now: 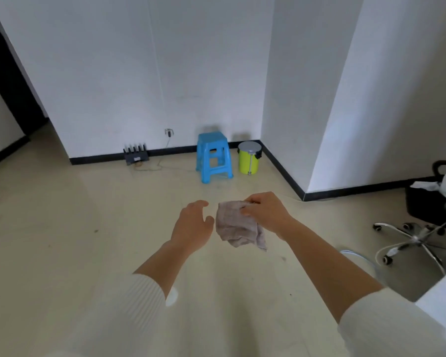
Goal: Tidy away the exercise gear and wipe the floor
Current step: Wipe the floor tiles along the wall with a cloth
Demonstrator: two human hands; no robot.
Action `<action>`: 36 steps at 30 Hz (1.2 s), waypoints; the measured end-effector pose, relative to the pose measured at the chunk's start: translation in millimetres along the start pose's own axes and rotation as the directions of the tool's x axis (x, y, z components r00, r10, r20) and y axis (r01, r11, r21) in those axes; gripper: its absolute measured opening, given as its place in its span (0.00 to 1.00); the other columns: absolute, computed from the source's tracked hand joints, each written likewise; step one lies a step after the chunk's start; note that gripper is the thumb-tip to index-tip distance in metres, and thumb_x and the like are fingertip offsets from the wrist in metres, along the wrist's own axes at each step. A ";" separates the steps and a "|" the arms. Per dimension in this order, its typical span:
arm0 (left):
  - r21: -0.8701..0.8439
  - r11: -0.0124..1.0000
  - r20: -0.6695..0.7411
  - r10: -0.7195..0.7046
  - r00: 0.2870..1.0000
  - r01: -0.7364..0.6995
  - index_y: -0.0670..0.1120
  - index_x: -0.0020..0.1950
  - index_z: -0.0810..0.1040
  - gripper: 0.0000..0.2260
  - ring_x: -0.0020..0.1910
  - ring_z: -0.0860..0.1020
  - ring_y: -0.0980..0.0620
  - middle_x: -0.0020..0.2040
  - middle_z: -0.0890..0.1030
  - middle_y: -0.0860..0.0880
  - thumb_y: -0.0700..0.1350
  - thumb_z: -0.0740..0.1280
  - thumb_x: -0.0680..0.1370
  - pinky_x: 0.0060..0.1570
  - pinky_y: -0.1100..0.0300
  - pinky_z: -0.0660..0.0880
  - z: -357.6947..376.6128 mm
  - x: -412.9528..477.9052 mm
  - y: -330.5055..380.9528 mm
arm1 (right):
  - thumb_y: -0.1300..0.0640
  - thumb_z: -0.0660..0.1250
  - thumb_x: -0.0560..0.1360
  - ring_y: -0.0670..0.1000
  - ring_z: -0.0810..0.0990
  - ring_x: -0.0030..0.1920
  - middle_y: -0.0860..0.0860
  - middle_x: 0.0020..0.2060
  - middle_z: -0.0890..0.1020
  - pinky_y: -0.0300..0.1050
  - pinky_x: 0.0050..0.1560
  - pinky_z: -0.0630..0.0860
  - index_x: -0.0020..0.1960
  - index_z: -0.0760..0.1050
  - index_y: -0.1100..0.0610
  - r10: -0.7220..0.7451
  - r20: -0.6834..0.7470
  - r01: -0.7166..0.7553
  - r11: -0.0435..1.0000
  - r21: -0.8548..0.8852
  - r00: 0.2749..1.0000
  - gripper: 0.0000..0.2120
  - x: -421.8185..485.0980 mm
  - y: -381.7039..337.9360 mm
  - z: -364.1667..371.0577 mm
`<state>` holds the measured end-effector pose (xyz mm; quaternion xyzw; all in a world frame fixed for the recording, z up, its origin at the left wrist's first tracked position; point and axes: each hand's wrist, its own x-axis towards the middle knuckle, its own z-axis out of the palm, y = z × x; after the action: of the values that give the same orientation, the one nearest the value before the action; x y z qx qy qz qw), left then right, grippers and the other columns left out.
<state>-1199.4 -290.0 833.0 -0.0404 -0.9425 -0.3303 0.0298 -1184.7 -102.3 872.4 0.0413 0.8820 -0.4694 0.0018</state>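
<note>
Far beyond the grip and rising out of view, white walls [139, 73] with a dark skirting strip, meeting in a corner ahead and to the right. Under the grip and all around it, pale floor [62, 228] with a few small dark specks. Well off to the right of the grip, an office chair [420, 238] on a chrome star base with castors, mostly cut off by the frame edge; beyond that base, a black container [422, 202] with something pale inside. Behind the grip, nearer the camera, two bare forearms out of white ribbed sleeves [129, 313]. Straight ahead of the grip, near the wall, an upright blue plastic stool [213, 155]. Just right of that and apart from it, a lime-green pedal bin [249, 158] with a grey lid. Ahead and left of the grip, a black router [136, 155] with upright antennas, on the floor at the skirting. At the grip itself, a crumpled grey-beige cloth [236, 225], hanging in the air above the floor. Pinched at its upper right edge by the right hand [267, 211], fingers curled over the fabric. Just left of the cloth, the left hand [193, 225], fingers loose and slightly spread, holding nothing; thumb close to the cloth's edge, no telling whether in contact. Smallest, above the router, a plug [168, 132] in the wall with a thin cable down to the floor.
</note>
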 end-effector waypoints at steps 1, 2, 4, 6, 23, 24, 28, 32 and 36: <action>0.011 1.000 -0.018 0.024 1.000 -0.024 0.49 0.71 0.67 0.20 0.67 0.68 0.48 0.70 0.69 0.48 0.44 0.61 0.79 0.65 0.55 0.67 5.9 30.6 4.0 | 0.61 0.68 0.71 0.46 0.76 0.38 0.50 0.38 0.81 0.36 0.36 0.70 0.47 0.83 0.57 -0.004 -0.008 0.004 1.000 0.004 1.000 0.07 30.8 1.2 -5.6; 0.020 0.999 -0.027 0.037 0.999 -0.036 0.49 0.71 0.67 0.20 0.70 0.65 0.49 0.72 0.67 0.48 0.44 0.61 0.79 0.67 0.54 0.66 12.3 60.0 8.6 | 0.61 0.67 0.71 0.45 0.76 0.38 0.50 0.38 0.81 0.37 0.36 0.70 0.46 0.83 0.57 0.000 -0.012 0.000 1.000 0.016 1.000 0.07 61.1 3.2 -11.2; 0.048 0.998 -0.034 0.041 0.999 -0.039 0.49 0.73 0.65 0.21 0.74 0.58 0.49 0.76 0.61 0.47 0.45 0.60 0.79 0.71 0.52 0.61 26.9 118.2 17.6 | 0.61 0.67 0.71 0.46 0.76 0.38 0.51 0.37 0.81 0.38 0.38 0.71 0.45 0.83 0.60 0.010 -0.006 -0.009 0.999 0.048 1.000 0.06 123.9 7.6 -23.8; 0.102 0.994 -0.028 0.032 0.999 -0.029 0.49 0.74 0.62 0.23 0.76 0.53 0.48 0.78 0.56 0.47 0.46 0.60 0.80 0.72 0.51 0.58 39.5 173.2 27.0 | 0.60 0.68 0.71 0.47 0.76 0.38 0.53 0.37 0.81 0.41 0.40 0.72 0.44 0.82 0.61 0.016 0.003 -0.016 0.999 0.051 1.000 0.06 183.4 10.8 -36.7; 0.393 0.919 -0.027 -0.007 1.000 0.017 0.48 0.78 0.52 0.27 0.78 0.46 0.47 0.79 0.45 0.45 0.52 0.57 0.81 0.75 0.50 0.52 58.3 666.7 -52.3 | 0.58 0.67 0.73 0.50 0.79 0.41 0.55 0.39 0.83 0.45 0.47 0.77 0.46 0.82 0.60 -0.020 0.034 0.023 0.997 -0.073 0.999 0.08 708.0 3.3 -26.5; 0.402 0.916 -0.011 -0.008 1.000 0.012 0.48 0.78 0.52 0.28 0.78 0.45 0.47 0.79 0.45 0.45 0.52 0.57 0.81 0.75 0.50 0.52 58.2 698.1 -58.9 | 0.57 0.67 0.72 0.51 0.80 0.41 0.57 0.40 0.83 0.47 0.48 0.78 0.45 0.82 0.60 -0.016 0.031 0.018 0.997 -0.076 0.999 0.08 739.3 -0.5 -23.2; 0.405 0.914 0.028 -0.028 0.999 0.014 0.48 0.78 0.52 0.28 0.78 0.45 0.47 0.79 0.45 0.45 0.52 0.57 0.81 0.75 0.50 0.51 57.7 812.3 -73.8 | 0.57 0.66 0.73 0.50 0.78 0.39 0.57 0.35 0.82 0.49 0.47 0.78 0.40 0.81 0.59 -0.013 0.012 0.014 0.995 -0.099 1.000 0.08 849.1 -14.4 -15.2; 0.367 0.930 0.033 0.003 0.999 -0.015 0.48 0.77 0.54 0.27 0.78 0.47 0.47 0.79 0.47 0.45 0.52 0.57 0.80 0.74 0.51 0.52 70.0 920.0 -76.9 | 0.59 0.63 0.73 0.48 0.76 0.37 0.56 0.35 0.81 0.48 0.44 0.76 0.42 0.81 0.60 0.012 -0.010 -0.013 0.992 -0.125 1.000 0.09 957.3 -17.1 -12.0; 0.364 0.931 0.055 0.010 0.998 -0.029 0.48 0.78 0.53 0.27 0.78 0.47 0.47 0.79 0.47 0.46 0.52 0.57 0.80 0.74 0.51 0.51 97.7 1022.8 -88.2 | 0.57 0.63 0.74 0.48 0.76 0.36 0.55 0.39 0.84 0.38 0.36 0.71 0.45 0.82 0.59 0.004 0.009 -0.002 0.980 -0.201 1.000 0.10 1070.4 -8.9 -5.9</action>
<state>-2228.4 -239.8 786.8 -0.0521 -0.9875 -0.1483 0.0152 -2251.9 -26.2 838.1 0.0399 0.9248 -0.3783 0.0110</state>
